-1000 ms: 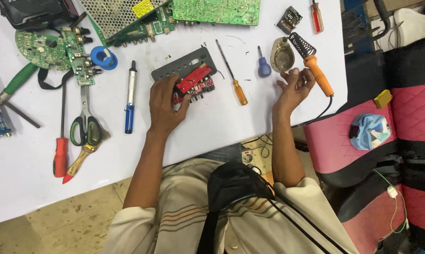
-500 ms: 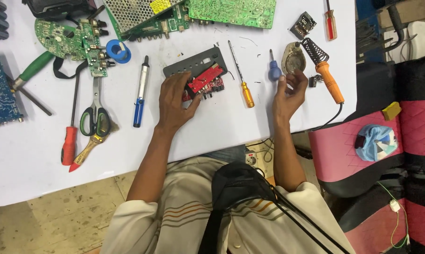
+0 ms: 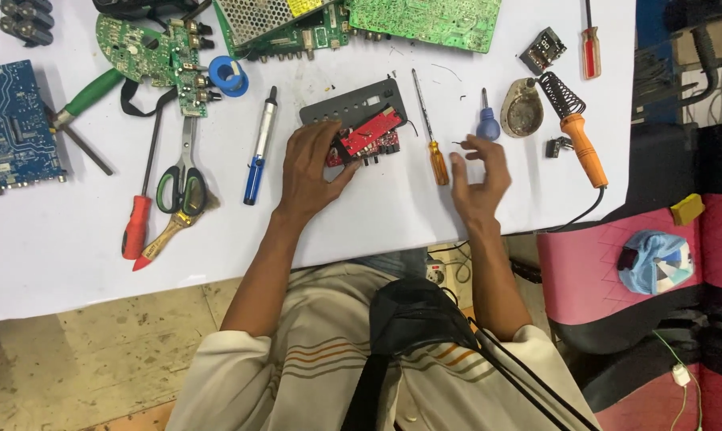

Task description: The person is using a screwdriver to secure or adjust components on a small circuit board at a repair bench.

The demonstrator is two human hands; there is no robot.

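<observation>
My left hand rests on the white table and grips a small red circuit board fixed to a grey faceplate with holes. Just right of the board lies an orange-handled screwdriver. My right hand hovers right of that screwdriver, and its fingertips pinch a short thin piece of wire. A small blue-handled screwdriver lies just beyond the right hand. Farther right are a round metal dish and an orange-handled soldering iron.
Left of my hands lie a blue desoldering pump, scissors, a red screwdriver and a blue board. Green circuit boards line the far edge. A pink chair with a cap stands at the right.
My right hand has left the dish and soldering iron and moved left toward the red board. The left hand has kept its hold on the board.
</observation>
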